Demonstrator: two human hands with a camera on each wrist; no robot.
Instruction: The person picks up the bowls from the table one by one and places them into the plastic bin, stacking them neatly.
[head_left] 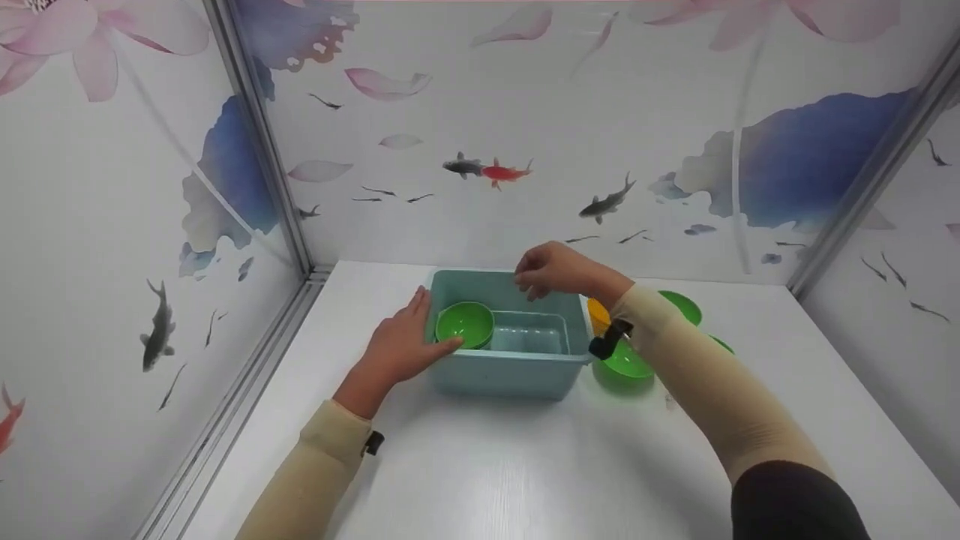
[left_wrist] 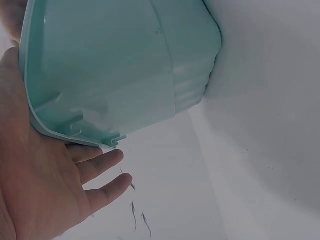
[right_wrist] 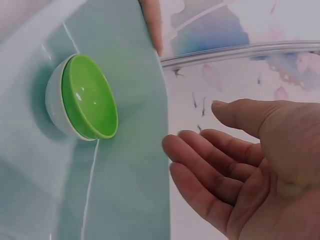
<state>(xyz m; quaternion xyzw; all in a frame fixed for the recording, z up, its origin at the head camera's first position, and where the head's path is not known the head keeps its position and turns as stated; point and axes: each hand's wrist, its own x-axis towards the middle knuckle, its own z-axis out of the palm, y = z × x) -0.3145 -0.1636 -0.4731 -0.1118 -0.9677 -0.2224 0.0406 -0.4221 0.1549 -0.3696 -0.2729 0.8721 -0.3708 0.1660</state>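
Observation:
A light blue-green plastic bin [head_left: 502, 376] stands at the far part of the table. Inside it, at the left end, a green bowl [head_left: 463, 322] sits nested in another bowl with a white outside [right_wrist: 54, 102], tilted in the right wrist view. My left hand [head_left: 399, 343] rests against the bin's left side with fairly straight fingers, its thumb lying across the front rim. Over the back right of the bin hovers my right hand [head_left: 556, 268], fingers loosely bent and nothing between them.
To the bin's right, partly behind my right forearm, are a green bowl [head_left: 628, 361], an orange piece [head_left: 598, 315] and another green bowl [head_left: 681, 306]. A printed wall panel [head_left: 480, 217] rises close behind the bin, with a metal-framed panel [head_left: 259, 142] on the left.

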